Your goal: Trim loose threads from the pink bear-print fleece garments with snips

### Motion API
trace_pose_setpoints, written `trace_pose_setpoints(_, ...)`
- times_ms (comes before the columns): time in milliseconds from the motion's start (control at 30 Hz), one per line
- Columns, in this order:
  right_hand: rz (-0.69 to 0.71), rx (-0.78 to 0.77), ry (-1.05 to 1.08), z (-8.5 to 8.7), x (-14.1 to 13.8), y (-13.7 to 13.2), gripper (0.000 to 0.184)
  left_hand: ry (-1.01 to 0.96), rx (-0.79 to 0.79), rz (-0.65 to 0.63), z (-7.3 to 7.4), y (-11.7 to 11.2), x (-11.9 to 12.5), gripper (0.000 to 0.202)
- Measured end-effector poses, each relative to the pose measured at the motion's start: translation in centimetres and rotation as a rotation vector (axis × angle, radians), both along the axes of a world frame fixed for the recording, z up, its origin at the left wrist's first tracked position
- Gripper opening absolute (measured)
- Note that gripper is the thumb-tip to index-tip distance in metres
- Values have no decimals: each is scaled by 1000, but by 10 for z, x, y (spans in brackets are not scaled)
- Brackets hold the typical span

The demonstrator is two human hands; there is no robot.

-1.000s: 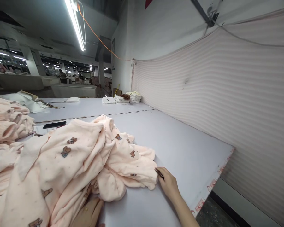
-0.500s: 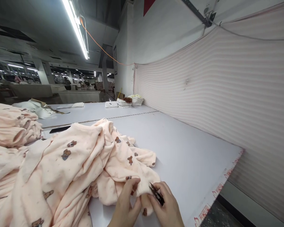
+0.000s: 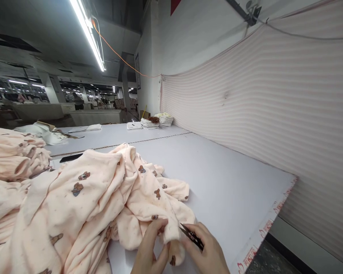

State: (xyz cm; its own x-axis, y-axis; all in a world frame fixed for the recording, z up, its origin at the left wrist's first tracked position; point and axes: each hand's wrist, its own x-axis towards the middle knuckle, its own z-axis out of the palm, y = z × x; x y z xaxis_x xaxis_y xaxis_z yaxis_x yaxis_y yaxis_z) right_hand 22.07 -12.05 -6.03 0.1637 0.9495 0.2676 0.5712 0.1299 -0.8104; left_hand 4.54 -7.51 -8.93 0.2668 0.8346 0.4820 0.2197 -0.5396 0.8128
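Observation:
A pale peach fleece garment (image 3: 148, 194) printed with small bears lies bunched on the table, one narrow end of it reaching toward me. My left hand (image 3: 152, 247) pinches that end between thumb and fingers. In my right hand (image 3: 207, 249) is a pair of black thread snips (image 3: 192, 236), the pointed tips beside the garment's edge. Whether the tips touch the fabric I cannot tell. Part of the garment's end hangs below, between my two hands.
More peach garments (image 3: 14, 152) are heaped at the left. A dark flat object (image 3: 71, 157) lies behind the garment. Stacked white pieces (image 3: 164, 120) and white cloth (image 3: 42, 133) sit at the table's far side. A striped cloth (image 3: 246, 95) covers the right wall.
My right hand has moved slightly right and down with the snips, which now show more of their length. My left hand keeps its pinch on the garment, nearly in place.

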Motion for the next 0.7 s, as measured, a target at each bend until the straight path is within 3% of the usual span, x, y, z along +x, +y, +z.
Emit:
trace_pose_setpoints(100,-118,52,-71,-23,-6,0,19,13,-57,-27,7,1,-2,35)
trace_pose_setpoints(233,-282,79,-186,-32,-11,10,9,-148,-661,-212,14,8,2,26)
trace_pose_setpoints(300,-236,21,-173,-28,-10,14,15,-351,-861,-276,15,11,4,29)
trace_pose_setpoints(467,24,25,-2,-21,-8,8,19,-710,-1030,-379,16,12,3,34)
trace_pose_setpoints(533,65,80,-6,-21,-9,6,28,-784,-1091,-378,19,11,0,32)
trace_pose_setpoints(700,135,101,63,-21,-14,11,21,-830,-1176,-500,21,15,-6,39)
